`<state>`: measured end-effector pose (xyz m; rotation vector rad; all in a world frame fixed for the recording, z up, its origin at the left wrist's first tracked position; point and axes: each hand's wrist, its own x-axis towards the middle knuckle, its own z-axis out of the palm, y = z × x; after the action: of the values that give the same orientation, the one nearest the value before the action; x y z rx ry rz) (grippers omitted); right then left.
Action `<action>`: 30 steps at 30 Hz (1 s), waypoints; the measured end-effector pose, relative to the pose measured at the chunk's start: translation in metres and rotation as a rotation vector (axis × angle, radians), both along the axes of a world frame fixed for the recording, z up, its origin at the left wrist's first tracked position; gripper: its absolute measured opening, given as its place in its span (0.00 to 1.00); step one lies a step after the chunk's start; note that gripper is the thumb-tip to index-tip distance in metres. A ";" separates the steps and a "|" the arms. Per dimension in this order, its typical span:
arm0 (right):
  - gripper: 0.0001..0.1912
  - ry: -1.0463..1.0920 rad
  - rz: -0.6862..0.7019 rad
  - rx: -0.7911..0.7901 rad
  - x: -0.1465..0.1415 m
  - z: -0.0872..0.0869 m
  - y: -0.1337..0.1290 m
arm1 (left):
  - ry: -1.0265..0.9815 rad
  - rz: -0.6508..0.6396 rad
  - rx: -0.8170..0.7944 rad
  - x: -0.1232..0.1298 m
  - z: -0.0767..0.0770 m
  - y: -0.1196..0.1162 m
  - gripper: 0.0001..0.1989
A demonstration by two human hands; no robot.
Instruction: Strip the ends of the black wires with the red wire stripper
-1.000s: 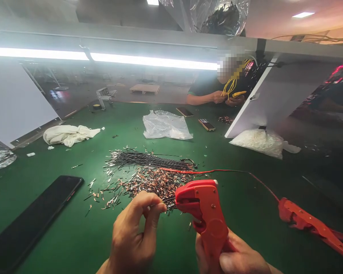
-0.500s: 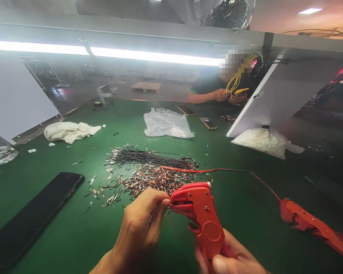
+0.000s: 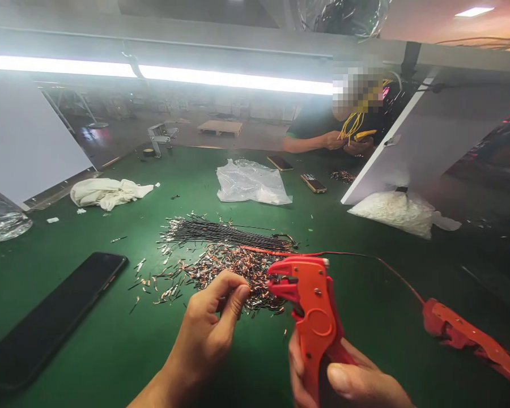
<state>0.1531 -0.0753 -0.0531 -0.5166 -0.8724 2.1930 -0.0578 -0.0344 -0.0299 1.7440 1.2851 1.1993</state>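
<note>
My right hand [image 3: 357, 374] is wrapped round the handle of a red wire stripper [image 3: 312, 314], whose open jaws point left. My left hand [image 3: 216, 317] is closed in a pinch just left of the jaws, apart from them. Whatever lies between its thumb and forefinger is too small to make out. Behind the hands lies a heap of short cut wire pieces [image 3: 225, 263] with bare copper ends. A bundle of black wires [image 3: 225, 232] with silvery ends at the left rests just beyond the heap. A small dark scrap [image 3: 285, 334] shows below the stripper's jaws.
A second red wire stripper [image 3: 471, 337] lies at right, a thin red strip [image 3: 335, 253] running leftward from it. A black phone [image 3: 55, 317] sits at left. Farther back are a plastic bag [image 3: 253, 184], a white cloth [image 3: 110, 194] and a co-worker [image 3: 314, 133] holding yellow wires.
The stripper has moved right and slightly up, away from my left fingertips, and its jaws have opened wider. My left hand stays pinched. A small scrap now shows below the jaws.
</note>
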 end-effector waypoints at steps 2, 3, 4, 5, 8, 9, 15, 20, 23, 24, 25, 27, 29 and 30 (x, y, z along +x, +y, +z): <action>0.21 -0.021 -0.036 0.010 0.001 0.010 0.004 | 0.073 0.007 0.140 -0.002 -0.001 0.001 0.07; 0.21 -0.077 -0.087 0.058 0.003 0.014 0.006 | 0.120 -0.010 0.216 -0.003 -0.001 0.001 0.05; 0.20 -0.165 -0.158 0.122 0.005 0.016 0.008 | 0.168 -0.028 0.288 -0.003 -0.002 0.001 0.05; 0.18 -0.270 -0.235 0.189 0.008 0.017 0.010 | 0.214 -0.043 0.354 -0.003 -0.004 0.001 0.05; 0.14 -0.532 -0.443 0.342 0.014 0.016 0.015 | 0.302 -0.088 0.499 0.003 -0.008 -0.001 0.07; 0.13 -0.569 -0.482 0.376 0.014 0.015 0.015 | 0.321 -0.106 0.524 0.006 -0.010 -0.002 0.08; 0.09 -0.710 -0.534 0.593 0.008 0.015 0.013 | 0.415 -0.213 0.566 0.016 -0.013 -0.009 0.09; 0.14 -0.786 -0.572 0.712 0.009 0.015 0.013 | 0.436 -0.263 0.560 0.017 -0.012 -0.012 0.10; 0.13 -0.809 -0.539 0.687 0.008 0.014 0.012 | 0.457 -0.255 0.549 0.018 -0.010 -0.011 0.10; 0.11 -0.807 -0.514 0.670 0.008 0.014 0.011 | 0.461 -0.255 0.546 0.018 -0.010 -0.010 0.10; 0.11 -0.799 -0.493 0.656 0.007 0.014 0.011 | 0.461 -0.258 0.543 0.019 -0.009 -0.010 0.10; 0.09 -0.776 -0.466 0.629 0.005 0.013 0.010 | 0.457 -0.270 0.541 0.020 -0.009 -0.010 0.09; 0.08 -0.759 -0.462 0.608 0.003 0.013 0.010 | 0.450 -0.280 0.551 0.021 -0.009 -0.011 0.10; 0.07 -0.750 -0.461 0.599 0.003 0.014 0.011 | 0.450 -0.283 0.555 0.021 -0.010 -0.011 0.10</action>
<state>0.1563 -0.0645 -0.0394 -1.1200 -1.5383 1.2116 -0.0365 -0.0454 -0.0396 2.6166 0.9297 1.0960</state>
